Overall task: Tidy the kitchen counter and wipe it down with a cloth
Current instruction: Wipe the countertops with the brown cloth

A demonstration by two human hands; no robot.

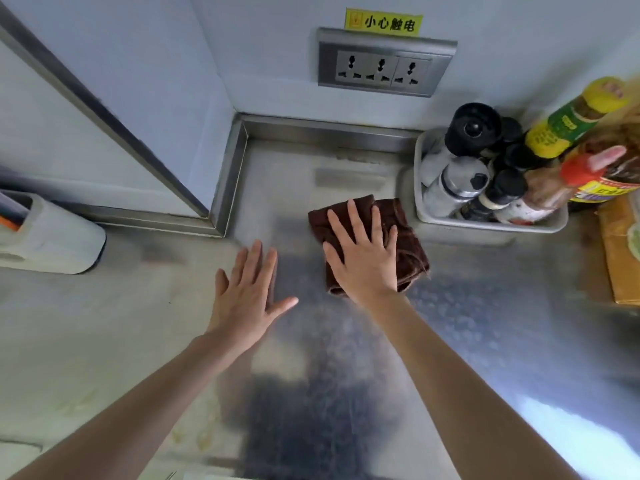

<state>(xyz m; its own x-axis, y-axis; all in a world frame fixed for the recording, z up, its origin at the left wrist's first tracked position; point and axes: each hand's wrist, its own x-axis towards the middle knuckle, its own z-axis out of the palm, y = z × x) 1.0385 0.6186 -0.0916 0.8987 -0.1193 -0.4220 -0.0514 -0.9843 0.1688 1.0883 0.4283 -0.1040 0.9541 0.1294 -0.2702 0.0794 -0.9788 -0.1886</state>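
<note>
The yellow sign [383, 23] reads 小心触电 above three sockets [381, 68]. The right hand [363, 254] presses flat, fingers straight, on one brown cloth [405, 233]; the left hand [247, 292] is spread flat, holding nothing.

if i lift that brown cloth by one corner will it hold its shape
Probably not: the brown cloth lies folded and rumpled under the flat right hand, so it looks floppy and would likely unfold. It should slide easily on the smooth steel counter.
</note>
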